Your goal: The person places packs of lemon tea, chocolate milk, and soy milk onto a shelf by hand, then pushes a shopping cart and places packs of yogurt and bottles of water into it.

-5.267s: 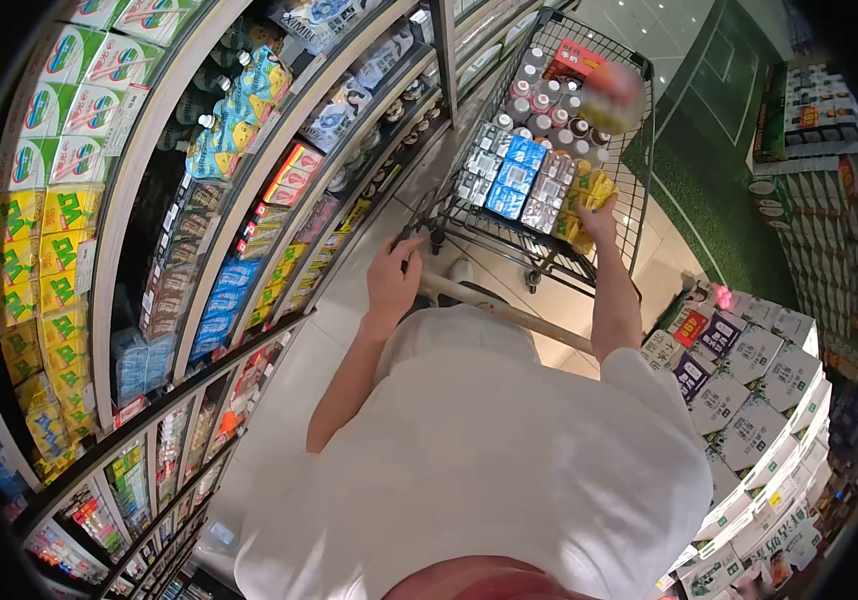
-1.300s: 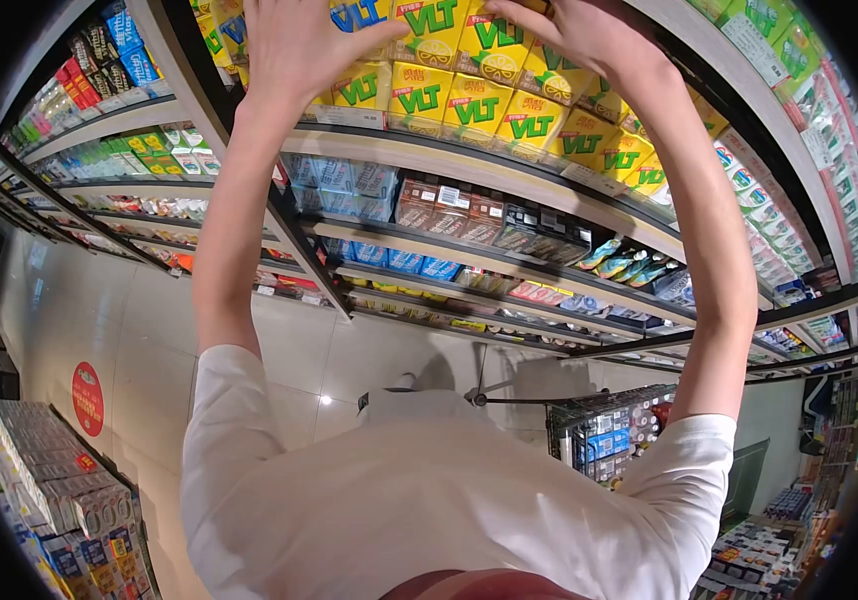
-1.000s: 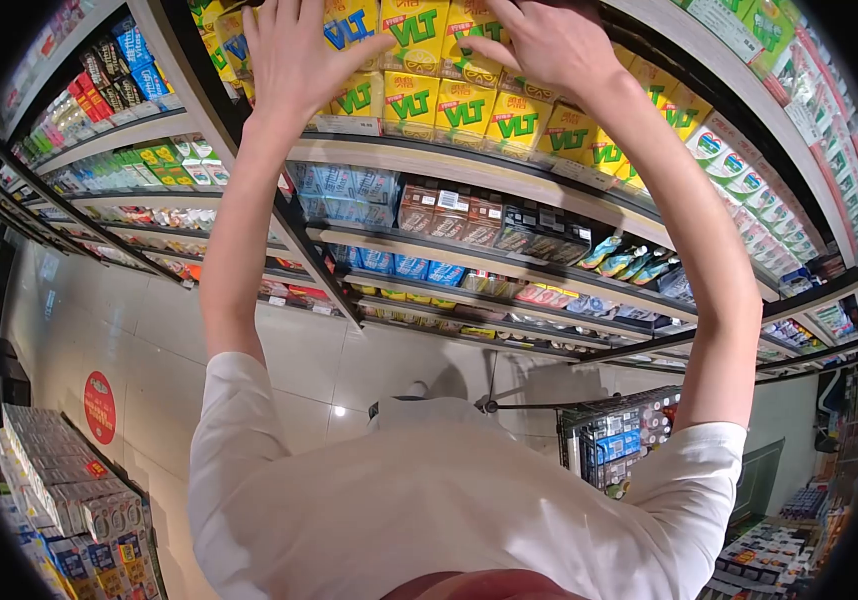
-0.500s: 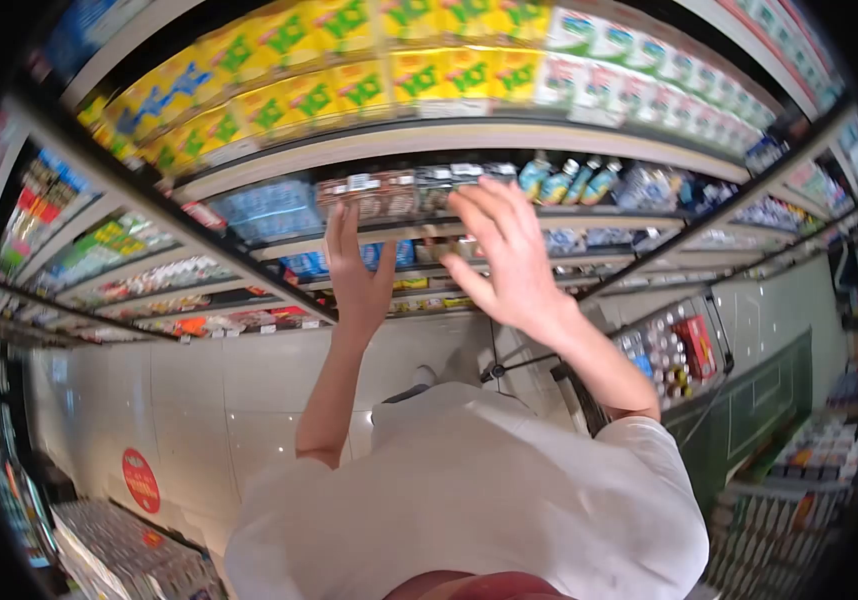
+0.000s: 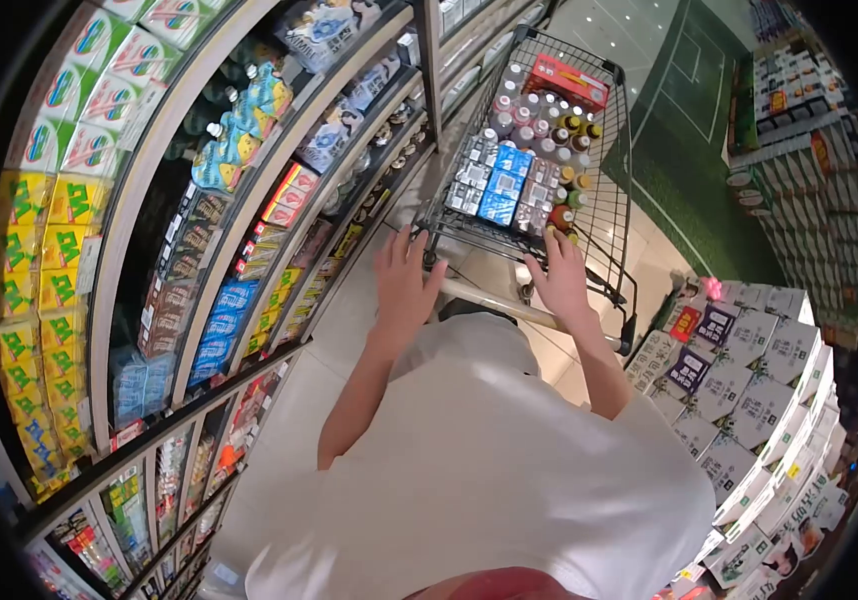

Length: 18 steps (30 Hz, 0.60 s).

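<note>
My left hand [image 5: 404, 285] is open, fingers stretched forward, close by the left end of the shopping cart's handle [image 5: 499, 304]. Over the right part of that handle, my right hand [image 5: 561, 280] reaches out with its fingers extended and apart. Beyond both hands stands the shopping cart [image 5: 611, 215], a dark wire basket. Near its handle end lie a blue-wrapped pack [image 5: 506, 185], a clear-wrapped pack [image 5: 472, 172] and a brownish pack [image 5: 537, 195]. Several bottles [image 5: 526, 118] stand behind and beside them, and a red box [image 5: 571, 80] lies at the far end.
Shelves with yellow packs [image 5: 19, 340], blue-labelled bottles [image 5: 239, 125] and other goods line the left. On the right rises a stack of white cartons [image 5: 749, 400]. A green mat [image 5: 694, 130] with white lines covers floor beyond the cart.
The view has swung right, from facing the shelves to facing the cart. My hands, earlier raised before the shelves, are now lower, by the cart handle. The cart's contents look unchanged.
</note>
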Each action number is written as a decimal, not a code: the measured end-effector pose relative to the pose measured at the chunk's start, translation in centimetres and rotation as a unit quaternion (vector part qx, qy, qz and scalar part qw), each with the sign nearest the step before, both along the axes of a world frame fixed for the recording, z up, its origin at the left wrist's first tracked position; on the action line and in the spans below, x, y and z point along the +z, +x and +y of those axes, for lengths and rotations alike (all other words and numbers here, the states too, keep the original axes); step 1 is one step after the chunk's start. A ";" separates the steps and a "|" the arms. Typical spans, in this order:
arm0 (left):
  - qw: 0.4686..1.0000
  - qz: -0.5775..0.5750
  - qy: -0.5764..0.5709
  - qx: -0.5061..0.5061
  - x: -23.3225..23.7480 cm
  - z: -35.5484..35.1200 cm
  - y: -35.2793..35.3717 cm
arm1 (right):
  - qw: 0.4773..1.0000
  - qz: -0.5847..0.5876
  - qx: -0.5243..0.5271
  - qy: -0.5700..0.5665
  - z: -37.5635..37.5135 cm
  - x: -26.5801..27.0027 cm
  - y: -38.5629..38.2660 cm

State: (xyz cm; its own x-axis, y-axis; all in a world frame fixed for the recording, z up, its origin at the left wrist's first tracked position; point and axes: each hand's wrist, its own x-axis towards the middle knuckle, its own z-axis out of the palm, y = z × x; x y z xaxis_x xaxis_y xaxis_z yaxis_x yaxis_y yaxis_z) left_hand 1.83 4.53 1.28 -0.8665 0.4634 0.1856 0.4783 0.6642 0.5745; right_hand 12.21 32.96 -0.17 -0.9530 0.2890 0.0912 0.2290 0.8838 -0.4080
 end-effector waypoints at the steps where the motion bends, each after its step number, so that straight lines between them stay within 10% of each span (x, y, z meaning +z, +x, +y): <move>1: 0.999 0.007 -0.033 -0.007 -0.3 0.7 0.2 | 0.999 -0.024 -0.014 -0.028 0.8 -0.4 0.2; 9: 0.993 0.053 -0.102 -0.008 -1.8 2.6 0.7 | 0.916 -0.155 -0.052 -0.366 5.1 -1.6 -2.5; 18: 0.992 0.059 -0.113 -0.005 -0.8 3.0 0.5 | 0.942 -0.239 -0.189 -0.140 8.1 -13.1 -13.3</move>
State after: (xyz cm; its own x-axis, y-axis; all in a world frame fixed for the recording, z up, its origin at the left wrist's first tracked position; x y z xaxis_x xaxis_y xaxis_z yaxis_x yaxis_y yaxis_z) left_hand 2.35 7.49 0.50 -0.8395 0.5140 0.1761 0.5414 0.7639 0.3512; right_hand -1.14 41.09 -13.29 -0.6903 0.5649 -0.4521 0.7222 0.5760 -0.3830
